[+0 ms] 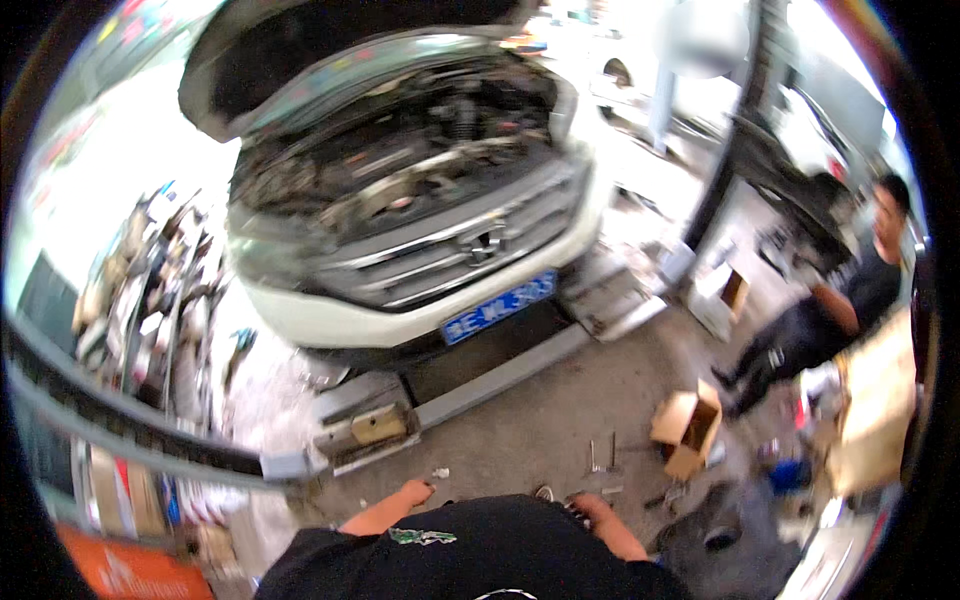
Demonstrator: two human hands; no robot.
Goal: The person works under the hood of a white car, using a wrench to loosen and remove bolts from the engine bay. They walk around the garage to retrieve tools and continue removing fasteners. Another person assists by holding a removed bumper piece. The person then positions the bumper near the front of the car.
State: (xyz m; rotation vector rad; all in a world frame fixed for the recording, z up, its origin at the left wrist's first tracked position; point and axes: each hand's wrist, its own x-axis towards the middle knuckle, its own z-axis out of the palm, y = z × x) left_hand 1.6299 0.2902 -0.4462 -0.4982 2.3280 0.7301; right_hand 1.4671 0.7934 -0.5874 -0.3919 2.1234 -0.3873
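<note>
My left hand (415, 492) hangs low in front of my dark shirt, its fingers curled in. What it holds, if anything, is too small to make out. My right hand (594, 507) is at my other side, closed around a small dark and shiny thing that I cannot name. In front of me stands a white car (420, 235) with its hood (350, 40) raised and its engine bay (430, 140) exposed. Neither hand touches the car.
The car stands over a lift platform (500, 378) between posts. An open cardboard box (688, 430) and metal tools (603, 455) lie on the floor at right. Another person (850, 300) is at far right, beside dark car parts. Piled parts (160, 310) fill the left.
</note>
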